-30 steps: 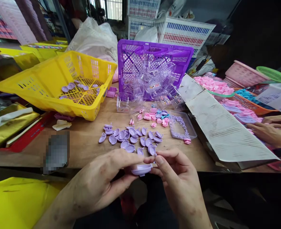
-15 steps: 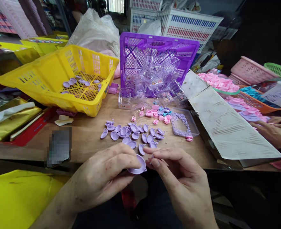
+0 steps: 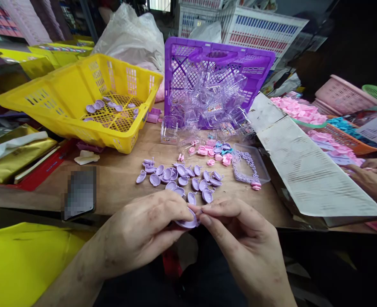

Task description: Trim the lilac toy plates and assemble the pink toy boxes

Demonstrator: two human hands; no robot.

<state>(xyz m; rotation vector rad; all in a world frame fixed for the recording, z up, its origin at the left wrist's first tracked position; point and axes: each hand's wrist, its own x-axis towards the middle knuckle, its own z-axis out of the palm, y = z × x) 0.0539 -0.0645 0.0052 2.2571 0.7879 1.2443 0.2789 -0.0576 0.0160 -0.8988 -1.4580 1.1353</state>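
Low in the middle, my left hand point(image 3: 150, 232) pinches a shallow purple oval dish point(image 3: 187, 219) between thumb and fingers. My right hand point(image 3: 246, 238) is closed beside its right edge, thumb and forefinger pinched on a tiny purplish piece point(image 3: 200, 212) too small to make out. Just beyond my hands, several similar purple dishes point(image 3: 167, 174) lie loose on the wooden table point(image 3: 118, 179). Behind them are small pink pieces point(image 3: 218, 157) and a clear tray point(image 3: 262, 170) with small purple parts.
A yellow basket point(image 3: 124, 143) stands at the left, holding some purple pieces. A purple crate point(image 3: 220, 47) stands behind clear plastic cases point(image 3: 212, 100). A cardboard flap point(image 3: 303, 166) slopes at the right; beyond it are another person's hands point(image 3: 372, 179). A phone point(image 3: 79, 194) lies at the left.
My right hand has moved left, bringing its pinched fingertips against the rim area of the dish in my left hand. The view has shifted slightly.
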